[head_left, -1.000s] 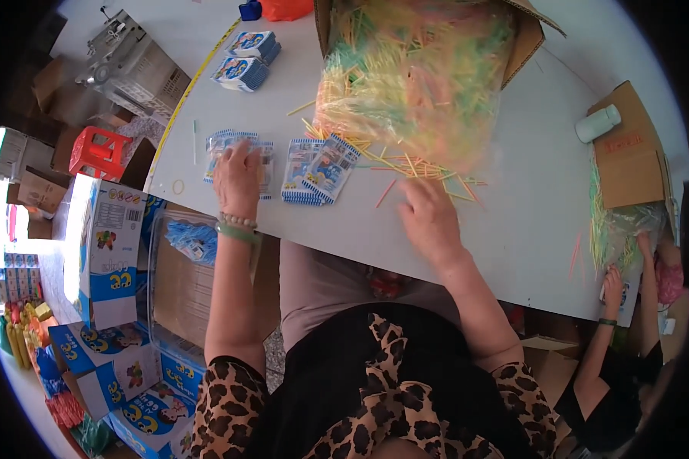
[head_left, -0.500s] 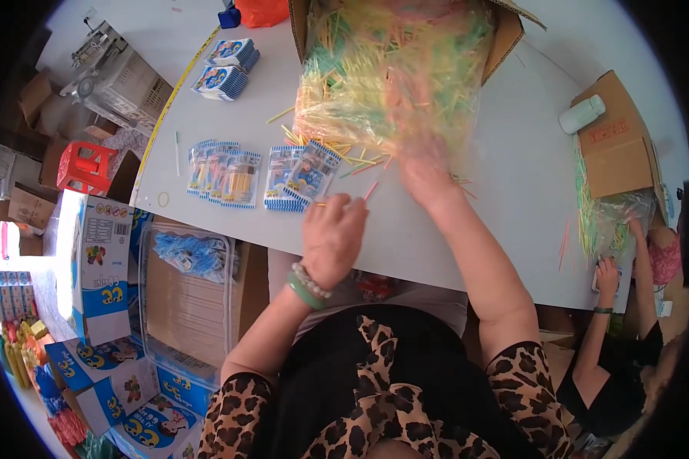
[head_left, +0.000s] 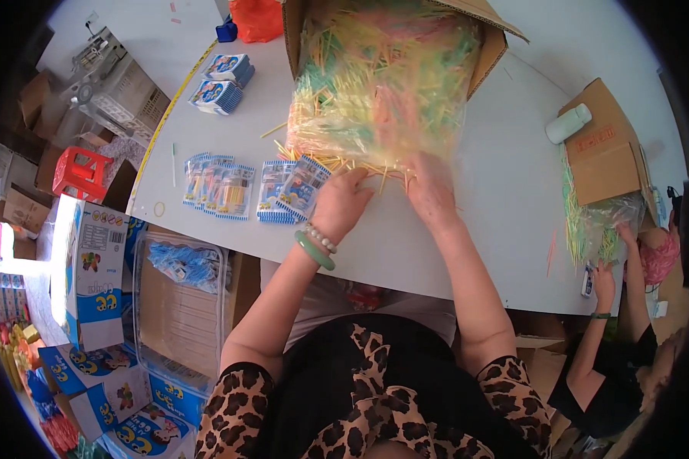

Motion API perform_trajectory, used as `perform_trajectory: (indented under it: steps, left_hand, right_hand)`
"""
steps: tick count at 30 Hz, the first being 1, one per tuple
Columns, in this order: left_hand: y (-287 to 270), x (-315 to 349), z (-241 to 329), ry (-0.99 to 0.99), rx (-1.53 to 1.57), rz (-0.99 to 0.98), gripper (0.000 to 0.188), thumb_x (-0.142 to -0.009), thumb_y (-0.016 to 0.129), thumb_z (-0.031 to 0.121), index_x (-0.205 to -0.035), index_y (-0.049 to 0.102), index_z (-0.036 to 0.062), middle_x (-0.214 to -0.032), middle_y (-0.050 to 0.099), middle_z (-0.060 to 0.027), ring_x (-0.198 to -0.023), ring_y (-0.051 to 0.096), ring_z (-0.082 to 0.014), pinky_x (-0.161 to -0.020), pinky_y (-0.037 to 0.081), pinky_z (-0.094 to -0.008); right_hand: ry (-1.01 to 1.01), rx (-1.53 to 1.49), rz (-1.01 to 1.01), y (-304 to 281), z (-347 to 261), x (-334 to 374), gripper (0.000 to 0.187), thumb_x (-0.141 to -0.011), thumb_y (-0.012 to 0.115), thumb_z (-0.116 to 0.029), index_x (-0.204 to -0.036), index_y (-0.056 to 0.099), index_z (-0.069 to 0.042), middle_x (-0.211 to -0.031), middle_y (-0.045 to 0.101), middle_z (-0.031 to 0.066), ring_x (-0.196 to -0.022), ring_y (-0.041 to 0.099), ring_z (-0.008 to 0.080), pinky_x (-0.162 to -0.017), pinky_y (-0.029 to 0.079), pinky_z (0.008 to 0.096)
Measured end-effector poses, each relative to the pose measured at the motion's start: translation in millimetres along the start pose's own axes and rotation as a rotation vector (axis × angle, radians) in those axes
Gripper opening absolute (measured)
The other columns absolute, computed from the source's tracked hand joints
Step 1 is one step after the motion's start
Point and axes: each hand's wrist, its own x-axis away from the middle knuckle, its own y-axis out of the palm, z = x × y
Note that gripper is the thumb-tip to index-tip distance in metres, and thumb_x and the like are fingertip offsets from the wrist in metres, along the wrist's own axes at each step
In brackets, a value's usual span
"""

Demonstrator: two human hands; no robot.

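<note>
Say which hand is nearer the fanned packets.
Left: the left hand is right of the fanned packets, past the packet stack; the right hand is farther right, by the bag of sticks.

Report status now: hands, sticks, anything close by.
Left hand and right hand at bag's front edge, grips unclear. Loose sticks along that edge. Packets close beside left hand.

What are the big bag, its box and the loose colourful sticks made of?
The bag looks like thin, shiny plastic: it's see-through and crinkly. The box seems dull cardboard: brown, with stiff flaps. The sticks are probably smooth plastic, going by their bright, even colours, but they're too small to be sure.
</note>
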Motion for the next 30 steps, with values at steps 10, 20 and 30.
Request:
perform_trajectory:
  steps: [10, 20, 30]
  left_hand:
    - [7, 24, 23, -0.076, 0.556, 0.286, 0.033, -0.087, 0.063, 0.017, -0.116, 0.060, 0.0014, -0.102, 0.064, -0.0178, -0.089, 0.064, -0.0238, -0.077, 0.051, -0.0301]
    - [30, 27, 32, 0.261, 0.137, 0.185, 0.036, -0.089, 0.057, 0.010, -0.124, 0.054, 0.0033, -0.128, 0.053, -0.0214, -0.114, 0.055, -0.0365, -0.091, 0.048, -0.0374]
    - [15, 54, 35, 0.117, 0.023, 0.230, 0.028, -0.077, 0.065, 0.003, -0.104, 0.058, 0.0037, -0.102, 0.057, -0.0154, -0.094, 0.056, -0.0373, -0.078, 0.046, -0.0440]
  right_hand:
    - [0.527, -0.852, -0.218, 8, -43, 25, 0.017, -0.089, 0.057, -0.018, -0.100, 0.058, -0.005, -0.075, 0.061, 0.0092, -0.070, 0.060, 0.0221, -0.064, 0.048, 0.0316]
    - [0.126, -0.369, -0.047, 30, -41, 43, 0.023, -0.085, 0.056, -0.022, -0.102, 0.059, -0.006, -0.095, 0.064, 0.0163, -0.083, 0.061, 0.0352, -0.069, 0.048, 0.0377]
    - [0.458, -0.991, -0.041, 17, -38, 40, 0.025, -0.081, 0.062, -0.003, -0.104, 0.055, -0.005, -0.088, 0.062, 0.0103, -0.079, 0.062, 0.0211, -0.071, 0.049, 0.0313]
